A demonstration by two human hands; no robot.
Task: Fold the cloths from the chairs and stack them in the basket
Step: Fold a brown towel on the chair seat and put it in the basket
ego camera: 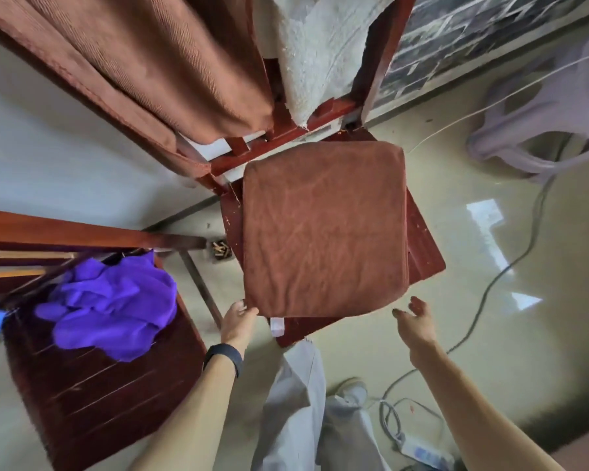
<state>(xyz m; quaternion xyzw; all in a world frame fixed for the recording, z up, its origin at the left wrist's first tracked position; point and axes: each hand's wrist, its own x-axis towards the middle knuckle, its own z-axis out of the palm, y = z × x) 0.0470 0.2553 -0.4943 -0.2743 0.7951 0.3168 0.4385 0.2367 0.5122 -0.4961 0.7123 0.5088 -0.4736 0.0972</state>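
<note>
Folded brown cloth [323,229] on chair seat [425,246].
Left hand [238,321] at its corner, grip unclear; right hand [417,322] open, poised to lift.

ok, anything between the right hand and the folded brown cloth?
Nothing: in the head view the right hand hovers beside the folded brown cloth, only floor showing in the gap.

No text can be read. A white tag [276,326] is sewn to the folded brown towel [323,229], just right of the left hand's [237,321] grip; its print, if any, is blurred.
</note>
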